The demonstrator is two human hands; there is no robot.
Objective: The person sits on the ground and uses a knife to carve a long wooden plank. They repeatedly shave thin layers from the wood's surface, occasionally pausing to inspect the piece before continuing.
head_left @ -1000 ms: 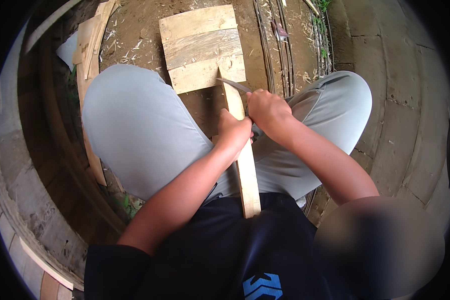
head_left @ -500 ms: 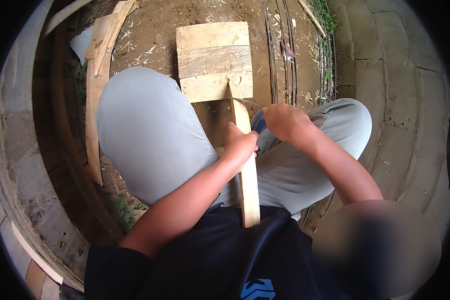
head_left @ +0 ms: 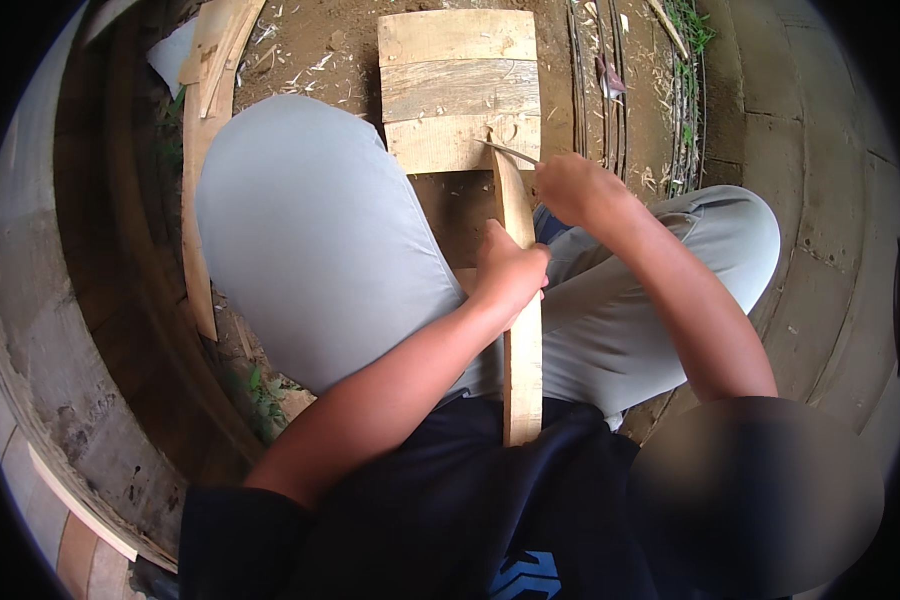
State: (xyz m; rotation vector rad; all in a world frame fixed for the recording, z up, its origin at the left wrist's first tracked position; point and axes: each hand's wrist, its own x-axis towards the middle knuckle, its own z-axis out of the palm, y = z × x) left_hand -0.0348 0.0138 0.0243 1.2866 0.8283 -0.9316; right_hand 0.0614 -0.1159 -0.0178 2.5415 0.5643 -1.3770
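My left hand (head_left: 511, 265) is wrapped around a pale wooden strip (head_left: 522, 370). The strip's near end lies against my dark shirt, and its narrowed far end meets the front edge of a low plank stool (head_left: 460, 75). Closed in a fist, my right hand (head_left: 577, 188) grips a knife (head_left: 511, 152) whose handle is mostly hidden by the fingers. Its thin blade points left and crosses the strip's far tip, just over the stool's near board. Whether the blade is cutting into the wood or only touching it, I cannot tell.
My bent grey-trousered legs (head_left: 310, 230) flank the strip. Long boards (head_left: 198, 210) lie at the left on soil scattered with shavings. Thin dark rods (head_left: 618, 120) run along the ground right of the stool, beside a paved strip (head_left: 775, 130).
The knife blade has slid away from me along the strip to its far tip. My left hand keeps its hold. The whole view has shifted somewhat, with the stool now higher in it.
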